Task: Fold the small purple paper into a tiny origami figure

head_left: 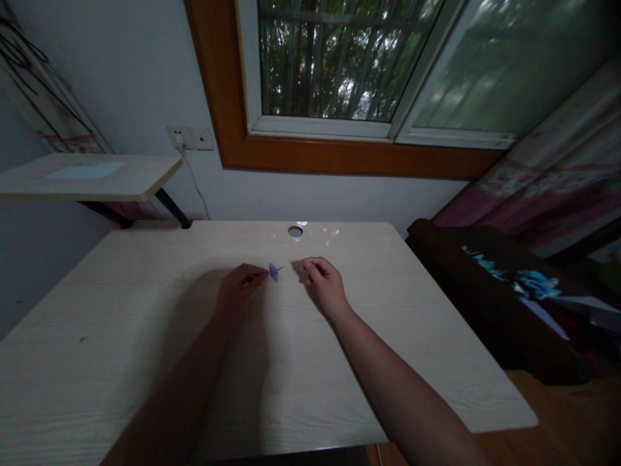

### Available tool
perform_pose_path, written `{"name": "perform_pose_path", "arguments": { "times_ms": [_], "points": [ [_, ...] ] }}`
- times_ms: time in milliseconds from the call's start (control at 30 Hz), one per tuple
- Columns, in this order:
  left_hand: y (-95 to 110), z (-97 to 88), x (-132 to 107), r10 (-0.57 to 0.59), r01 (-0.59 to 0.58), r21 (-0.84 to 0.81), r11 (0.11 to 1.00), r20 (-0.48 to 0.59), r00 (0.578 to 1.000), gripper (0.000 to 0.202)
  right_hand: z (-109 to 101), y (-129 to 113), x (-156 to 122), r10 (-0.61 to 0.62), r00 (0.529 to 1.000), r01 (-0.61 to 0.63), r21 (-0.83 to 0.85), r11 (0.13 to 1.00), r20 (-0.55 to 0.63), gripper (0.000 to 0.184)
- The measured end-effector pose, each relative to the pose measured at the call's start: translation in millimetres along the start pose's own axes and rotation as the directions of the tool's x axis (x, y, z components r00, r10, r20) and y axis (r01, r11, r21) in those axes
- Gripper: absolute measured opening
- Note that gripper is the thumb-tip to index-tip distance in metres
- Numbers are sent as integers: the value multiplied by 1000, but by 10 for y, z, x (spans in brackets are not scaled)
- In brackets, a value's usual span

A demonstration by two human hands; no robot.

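Note:
A small purple folded-paper crane (273, 272) is pinched at its left end by my left hand (239, 283), low over the desk. Its two wing-like points spread up and down, and a thin dark tip sticks out to the right. My right hand (326, 279) is a short distance to the right of the crane and apart from it. Its fingers are curled together, with nothing visible in them. Both hands are above the pale wood-grain desk (310, 362).
A round cable hole (295, 231) is near the desk's back edge. A raised shelf (140, 175) on black legs stands at the back left, below a wall socket (190, 138) with a plugged-in cord. A dark brown piece of furniture (456, 291) holding blue items is on the right.

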State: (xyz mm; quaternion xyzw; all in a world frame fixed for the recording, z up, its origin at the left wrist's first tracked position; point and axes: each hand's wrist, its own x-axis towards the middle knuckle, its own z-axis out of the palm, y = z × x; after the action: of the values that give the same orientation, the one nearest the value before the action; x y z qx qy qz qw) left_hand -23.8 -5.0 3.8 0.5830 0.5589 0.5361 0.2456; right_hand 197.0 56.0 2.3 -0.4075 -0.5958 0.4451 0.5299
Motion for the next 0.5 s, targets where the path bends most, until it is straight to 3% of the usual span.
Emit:
{"name": "perform_pose_path", "arguments": {
  "times_ms": [300,500],
  "points": [
    [131,-7,1,30,-32,26,999,70,997,13,13,-35,4,35,999,-33,67,997,-17,26],
    [99,-1,-3,34,-37,35,999,96,995,14,6,-2,-24,-16,1000,16,6,1000,6,25]
  ]
}}
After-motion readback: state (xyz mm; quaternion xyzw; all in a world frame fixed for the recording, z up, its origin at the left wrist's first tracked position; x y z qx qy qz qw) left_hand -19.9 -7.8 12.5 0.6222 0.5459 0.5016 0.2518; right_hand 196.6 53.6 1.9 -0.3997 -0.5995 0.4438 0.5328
